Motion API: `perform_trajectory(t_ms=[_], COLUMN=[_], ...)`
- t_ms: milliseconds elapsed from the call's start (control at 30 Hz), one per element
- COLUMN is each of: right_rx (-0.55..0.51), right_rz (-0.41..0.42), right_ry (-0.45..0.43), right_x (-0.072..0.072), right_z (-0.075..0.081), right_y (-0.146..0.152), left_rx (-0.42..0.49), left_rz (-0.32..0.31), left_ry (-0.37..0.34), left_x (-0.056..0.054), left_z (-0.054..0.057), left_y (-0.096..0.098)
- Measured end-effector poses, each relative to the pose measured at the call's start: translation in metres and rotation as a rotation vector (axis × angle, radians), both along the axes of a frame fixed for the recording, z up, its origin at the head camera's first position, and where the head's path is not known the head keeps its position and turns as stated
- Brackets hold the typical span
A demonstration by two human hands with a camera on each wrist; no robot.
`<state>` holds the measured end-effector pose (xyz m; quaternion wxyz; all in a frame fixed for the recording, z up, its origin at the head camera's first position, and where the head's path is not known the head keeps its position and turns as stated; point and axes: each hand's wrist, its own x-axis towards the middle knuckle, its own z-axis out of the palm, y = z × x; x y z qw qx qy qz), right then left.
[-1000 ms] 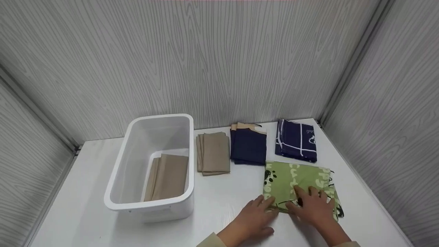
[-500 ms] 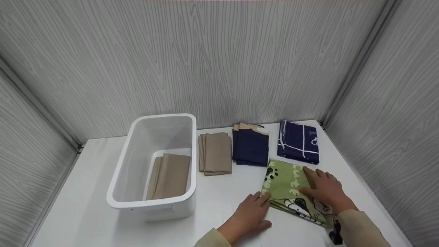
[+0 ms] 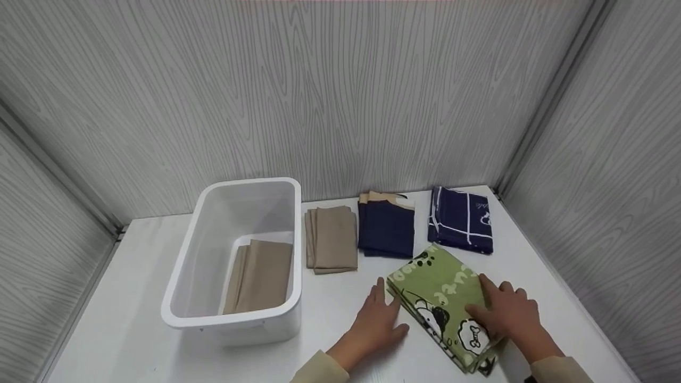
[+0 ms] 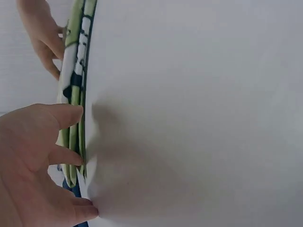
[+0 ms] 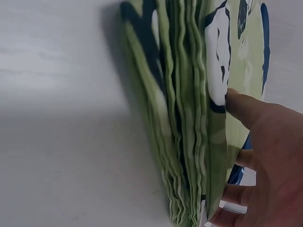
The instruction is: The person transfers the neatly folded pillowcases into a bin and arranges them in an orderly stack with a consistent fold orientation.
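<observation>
A folded green cloth (image 3: 449,292) with a cartoon dog print and pale lettering lies slantwise on the white table. Its stacked layers show at the edge in the right wrist view. My right hand (image 3: 508,314) rests at its right side, thumb (image 5: 241,106) on the upper face and the other fingers along the far right edge. Beside the cloth's left corner is my left hand (image 3: 375,322), its fingers spread and extended. In the left wrist view, fingertips of the left hand (image 4: 40,161) are right at the layered edge.
A white plastic bin (image 3: 231,321) holding folded brown cloth (image 3: 266,276) stands at left. Along the back lie folded brown cloth (image 3: 336,239), navy cloth with tan parts (image 3: 388,229), and navy cloth with white lines (image 3: 460,221). Grey wood-patterned panels (image 3: 319,106) enclose the table.
The green cloth has turned clockwise and shifted slightly left. My right hand moved from its front edge to its right side; my left hand drew a little left.
</observation>
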<state>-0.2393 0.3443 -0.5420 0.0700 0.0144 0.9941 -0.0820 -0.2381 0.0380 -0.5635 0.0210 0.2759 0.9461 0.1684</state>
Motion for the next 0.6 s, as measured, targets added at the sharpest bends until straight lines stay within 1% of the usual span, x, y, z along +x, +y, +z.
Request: perform_trajectory(t_ms=[33,100,200,267,333,533,600], right_rx=[-0.001,-0.015,-0.053,-0.069,-0.079,-0.099,-0.111], right_rz=[-0.003,-0.012,-0.03,-0.039,-0.041,-0.033,-0.027], right_ry=[0.008,0.019,0.017,0.01,0.004,-0.007,-0.023], right_x=[0.003,0.008,0.015,0.018,0.02,0.022,0.022], right_z=[-0.001,-0.004,-0.006,-0.007,-0.006,-0.004,-0.004], right_y=[-0.002,-0.005,-0.008,-0.01,-0.014,-0.027,-0.033], left_rx=[0.036,0.107,0.185,0.217,0.253,0.384,0.419], left_rz=[-0.01,-0.051,-0.135,-0.173,-0.178,-0.101,-0.07], left_ry=[-0.048,-0.163,-0.322,-0.373,-0.397,-0.461,-0.467], left_x=[0.003,0.01,0.016,0.017,0.016,0.012,0.011], left_z=[0.001,0.006,0.014,0.017,0.017,0.017,0.018], left_y=[-0.001,-0.004,-0.005,-0.005,-0.005,-0.008,-0.01])
